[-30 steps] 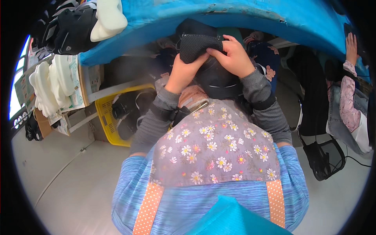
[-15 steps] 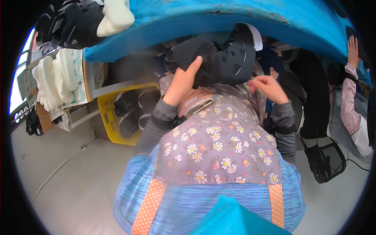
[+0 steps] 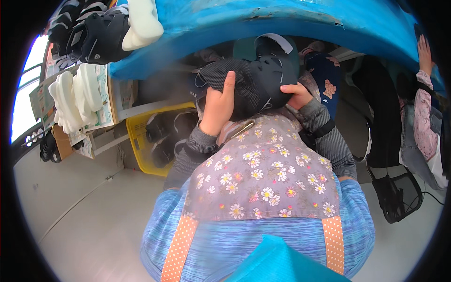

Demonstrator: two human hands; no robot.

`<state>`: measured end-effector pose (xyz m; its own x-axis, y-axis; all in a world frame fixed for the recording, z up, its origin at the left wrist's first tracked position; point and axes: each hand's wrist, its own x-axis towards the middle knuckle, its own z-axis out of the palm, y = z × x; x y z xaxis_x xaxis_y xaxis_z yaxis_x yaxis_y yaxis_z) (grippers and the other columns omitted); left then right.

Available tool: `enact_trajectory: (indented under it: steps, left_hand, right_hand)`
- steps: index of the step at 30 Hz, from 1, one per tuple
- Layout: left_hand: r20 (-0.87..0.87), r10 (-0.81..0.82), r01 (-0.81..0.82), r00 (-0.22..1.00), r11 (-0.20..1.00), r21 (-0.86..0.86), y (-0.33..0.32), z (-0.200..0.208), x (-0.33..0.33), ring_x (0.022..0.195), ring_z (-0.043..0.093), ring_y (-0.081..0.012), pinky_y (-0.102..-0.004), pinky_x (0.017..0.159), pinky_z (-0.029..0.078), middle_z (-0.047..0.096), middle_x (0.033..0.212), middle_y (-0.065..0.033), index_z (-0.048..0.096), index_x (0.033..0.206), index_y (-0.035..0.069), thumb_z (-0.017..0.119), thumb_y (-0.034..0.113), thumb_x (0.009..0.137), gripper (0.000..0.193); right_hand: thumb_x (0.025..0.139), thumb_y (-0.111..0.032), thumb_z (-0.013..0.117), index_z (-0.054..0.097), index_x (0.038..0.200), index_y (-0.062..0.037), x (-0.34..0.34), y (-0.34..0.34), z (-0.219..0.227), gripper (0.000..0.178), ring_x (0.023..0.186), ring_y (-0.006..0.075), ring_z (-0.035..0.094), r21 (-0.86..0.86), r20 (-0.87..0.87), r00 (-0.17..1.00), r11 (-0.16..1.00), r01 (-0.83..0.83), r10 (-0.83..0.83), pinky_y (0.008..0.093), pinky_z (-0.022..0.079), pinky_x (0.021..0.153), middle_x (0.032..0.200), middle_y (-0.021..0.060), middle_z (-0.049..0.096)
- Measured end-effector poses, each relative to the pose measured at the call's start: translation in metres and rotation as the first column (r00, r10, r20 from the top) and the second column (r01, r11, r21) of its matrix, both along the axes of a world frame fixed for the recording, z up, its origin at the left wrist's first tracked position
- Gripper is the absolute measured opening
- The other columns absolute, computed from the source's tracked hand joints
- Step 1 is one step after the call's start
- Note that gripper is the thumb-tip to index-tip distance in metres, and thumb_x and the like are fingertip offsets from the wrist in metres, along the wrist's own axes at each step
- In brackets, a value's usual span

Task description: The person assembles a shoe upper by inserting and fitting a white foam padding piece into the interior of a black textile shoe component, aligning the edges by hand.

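A black mesh shoe upper [image 3: 246, 87] is held over my lap, below the edge of the blue-covered table. The thumb of my left hand [image 3: 217, 107] lies along its mesh side, with the other fingers hidden beneath. My right hand [image 3: 297, 95] is closed on its smoother right side, thumb on top. A pale serrated edge shows on the curved flap at its far end. Thin cord loops stick out at its left and near sides.
The blue-covered table [image 3: 263, 21] spans the far side, with black shoes [image 3: 101, 37] and a white foam sole [image 3: 142, 26] at its left. White soles [image 3: 77, 96] stack on a shelf above a yellow basket [image 3: 136, 145] of dark shoes. A co-worker's hand [image 3: 424, 55] rests at far right.
My right hand has moved left and taken hold of the upper's right side. The upper has turned and shifted slightly to the left; my left hand keeps its hold.
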<state>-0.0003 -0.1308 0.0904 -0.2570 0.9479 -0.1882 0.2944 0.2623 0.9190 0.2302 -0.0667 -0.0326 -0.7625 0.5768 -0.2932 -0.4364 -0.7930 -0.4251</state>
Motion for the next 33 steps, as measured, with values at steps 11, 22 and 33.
enact_trajectory:
  steps: [11, 22, 33]
  left_hand:
    - [0.333, -0.187, 0.211, 0.924, 0.977, -0.039, -0.006, 0.011, -0.050, 0.092, 0.054, -0.0089, -0.0273, 0.079, 0.043, 0.060, 0.108, -0.0011, 0.055, 0.123, 0.000, 0.051, 0.039, 0.103, 0.044]
    - [0.052, -0.443, 0.417, 0.895, 0.788, -0.453, -0.025, 0.009, -0.061, 0.077, 0.062, -0.0183, -0.0308, 0.073, 0.049, 0.069, 0.092, -0.0138, 0.070, 0.102, -0.006, 0.070, 0.014, 0.087, 0.025]
    - [0.106, -0.333, 0.330, 0.937, 0.943, 0.045, -0.083, -0.020, -0.102, 0.093, 0.056, -0.0169, -0.0280, 0.088, 0.042, 0.059, 0.097, -0.0072, 0.057, 0.097, 0.000, 0.064, 0.009, 0.089, 0.013]
  right_hand:
    - [0.085, -0.009, 0.064, 0.054, 0.132, 0.0029, 0.004, -0.002, 0.000, 0.049, 0.122, 0.0241, 0.055, 0.022, 0.019, 1.000, 1.000, 0.006, -0.006, 0.0364, 0.039, 0.108, 0.131, 0.0121, 0.059]
    - [0.082, -0.007, 0.071, 0.052, 0.135, 0.0019, 0.010, -0.007, -0.009, 0.057, 0.122, 0.0218, 0.053, 0.165, 0.055, 0.997, 0.985, -0.055, 0.046, 0.0358, 0.038, 0.108, 0.133, 0.0102, 0.057]
    - [0.079, -0.003, 0.073, 0.049, 0.137, 0.0022, 0.000, -0.007, -0.009, 0.063, 0.123, 0.0224, 0.052, 0.211, 0.070, 0.997, 0.977, -0.030, 0.016, 0.0346, 0.039, 0.107, 0.133, 0.0107, 0.057]
